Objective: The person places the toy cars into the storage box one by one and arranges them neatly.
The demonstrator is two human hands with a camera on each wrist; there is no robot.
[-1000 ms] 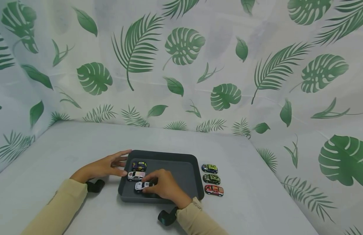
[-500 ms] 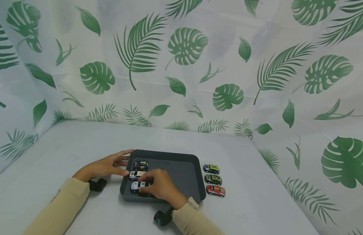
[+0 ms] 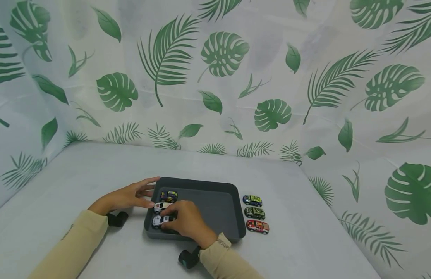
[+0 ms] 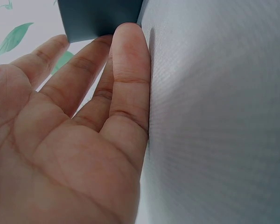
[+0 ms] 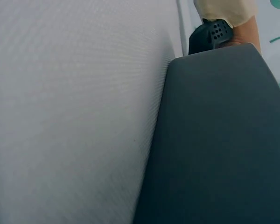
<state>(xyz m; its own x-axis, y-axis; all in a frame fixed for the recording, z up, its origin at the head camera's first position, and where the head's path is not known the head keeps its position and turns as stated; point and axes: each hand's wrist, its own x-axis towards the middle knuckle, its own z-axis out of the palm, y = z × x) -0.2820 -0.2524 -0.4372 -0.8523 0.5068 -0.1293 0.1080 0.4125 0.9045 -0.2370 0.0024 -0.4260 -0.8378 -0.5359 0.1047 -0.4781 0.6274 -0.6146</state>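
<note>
Slid leftward since a second ago, the nearer white toy car point(image 3: 158, 222) sits by the gray tray's point(image 3: 215, 211) near left corner, pinched between the right hand's point(image 3: 188, 219) thumb and fingers. Across from it, the left hand point(image 3: 126, 198) rests relaxed fingers against the tray's left wall; a red car point(image 3: 258, 226) lies just outside its right wall.

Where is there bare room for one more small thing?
Free: the far right part inside the dark-grey rectangular tray, and the white table between tray and leaf-printed cloth. Crowded: the tray's left side, with three small toy cars, right hand and left hand; right of the tray, three multicoloured cars.
</note>
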